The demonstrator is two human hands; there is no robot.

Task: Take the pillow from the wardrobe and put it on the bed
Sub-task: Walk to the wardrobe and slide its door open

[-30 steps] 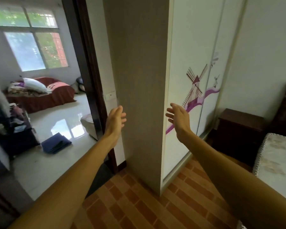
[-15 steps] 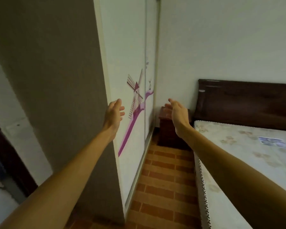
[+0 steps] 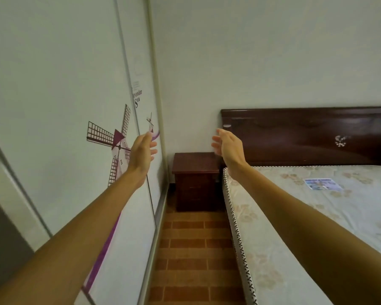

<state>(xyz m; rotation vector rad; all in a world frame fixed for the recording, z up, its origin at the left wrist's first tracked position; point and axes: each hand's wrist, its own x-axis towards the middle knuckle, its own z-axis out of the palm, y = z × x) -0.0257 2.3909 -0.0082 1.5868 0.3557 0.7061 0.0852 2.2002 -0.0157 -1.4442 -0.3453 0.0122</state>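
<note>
The white wardrobe (image 3: 59, 89) with a purple windmill print fills the left side, its sliding doors closed. No pillow is in view. The bed (image 3: 312, 221), a bare floral mattress with a dark wooden headboard, lies on the right. My left hand (image 3: 142, 154) is stretched forward with fingers apart, just in front of the seam between the two wardrobe doors, holding nothing. My right hand (image 3: 227, 146) is held out at the same height, fingers apart and holding nothing, over the gap near the bed's head corner.
A dark wooden nightstand (image 3: 196, 179) stands against the far wall between wardrobe and bed. A narrow aisle of brick-pattern floor (image 3: 196, 256) runs between them. A blue label (image 3: 322, 184) lies on the mattress.
My view has swung right from the doorway and wardrobe side to the wardrobe front and the bed. Both hands stay outstretched and open, now nearer the wardrobe doors.
</note>
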